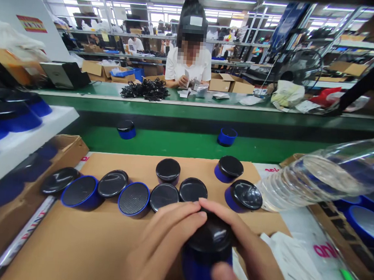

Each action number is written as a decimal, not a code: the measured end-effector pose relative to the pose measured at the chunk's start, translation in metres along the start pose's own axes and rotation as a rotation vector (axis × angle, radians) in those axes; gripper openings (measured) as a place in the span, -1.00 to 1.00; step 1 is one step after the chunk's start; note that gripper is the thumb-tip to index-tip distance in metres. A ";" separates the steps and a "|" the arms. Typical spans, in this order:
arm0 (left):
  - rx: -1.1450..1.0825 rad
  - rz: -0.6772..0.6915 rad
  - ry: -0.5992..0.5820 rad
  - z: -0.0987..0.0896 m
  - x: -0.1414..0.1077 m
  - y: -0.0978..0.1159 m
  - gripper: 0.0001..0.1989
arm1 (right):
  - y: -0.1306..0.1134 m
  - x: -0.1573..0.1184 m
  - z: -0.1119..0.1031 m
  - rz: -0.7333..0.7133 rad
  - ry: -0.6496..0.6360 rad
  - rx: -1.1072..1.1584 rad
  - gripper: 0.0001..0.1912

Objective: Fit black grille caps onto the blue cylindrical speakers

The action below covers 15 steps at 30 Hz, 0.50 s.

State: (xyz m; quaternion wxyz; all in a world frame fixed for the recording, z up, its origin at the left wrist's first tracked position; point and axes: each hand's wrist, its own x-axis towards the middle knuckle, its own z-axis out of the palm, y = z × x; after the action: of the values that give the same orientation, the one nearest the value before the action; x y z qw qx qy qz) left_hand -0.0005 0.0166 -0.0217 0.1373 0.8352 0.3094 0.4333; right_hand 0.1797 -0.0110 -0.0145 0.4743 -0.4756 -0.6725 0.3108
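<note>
— Where are the hands right now?

— Both low in the view, about six o'clock. The left hand (162, 246) and the right hand (245, 257) are wrapped around one blue round speaker (208, 254), its glossy black top facing up. Left fingers curl over the top edge from nine o'clock, the right fingers arch over from one o'clock, and a thumb presses the blue side wall at the bottom. It's a closed, two-handed hold, raised above the cardboard sheet (78, 243).

— And around it?

— At twelve o'clock from the held piece, a row of speakers (133, 198) sits on the cardboard, some with mesh faces and blue rims, some with shiny black tops, packed nearly touching. Two more stand behind them, toward the green conveyor (186, 144).

— Anything on the belt?

— Two blue pieces, well apart, one at eleven o'clock, one at one o'clock.

— Right side?

— A clear plastic bottle (323, 176) lies tilted at two o'clock, above a box of blue speakers. At nine o'clock, a white tray (28, 140) holds more blue ones.

— Across the line?

— A person in a white shirt (189, 67) handling small white pieces, beside a black pile (145, 89).
</note>
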 end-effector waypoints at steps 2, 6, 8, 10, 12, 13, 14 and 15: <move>0.067 -0.009 0.037 0.005 -0.005 0.003 -0.35 | 0.006 -0.003 0.004 0.027 -0.056 0.052 -0.53; 0.215 -0.062 0.100 0.013 -0.008 0.014 -0.42 | 0.015 -0.002 0.005 -0.042 -0.183 0.154 -0.54; 0.238 -0.108 0.144 0.017 -0.008 0.019 -0.49 | 0.016 -0.001 0.004 -0.031 -0.194 0.138 -0.55; 0.264 -0.132 0.164 0.019 -0.008 0.021 -0.51 | 0.015 -0.001 0.003 0.014 -0.184 0.127 -0.53; 0.258 -0.119 0.120 0.018 -0.009 0.019 -0.50 | 0.014 -0.002 0.004 0.041 -0.170 0.144 -0.57; 0.239 -0.105 0.093 0.016 -0.009 0.017 -0.50 | 0.013 -0.002 0.004 0.045 -0.168 0.165 -0.60; 0.207 -0.093 0.065 0.014 -0.010 0.014 -0.50 | 0.012 -0.001 0.004 0.056 -0.166 0.189 -0.64; 0.173 -0.085 0.039 0.012 -0.011 0.012 -0.51 | 0.011 -0.001 0.003 0.076 -0.168 0.217 -0.66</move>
State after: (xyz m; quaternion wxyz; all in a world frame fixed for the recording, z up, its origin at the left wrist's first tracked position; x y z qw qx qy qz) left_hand 0.0091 0.0013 -0.0297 0.0769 0.8213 0.3837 0.4151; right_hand 0.1804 -0.0077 -0.0254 0.4530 -0.4187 -0.6538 0.4382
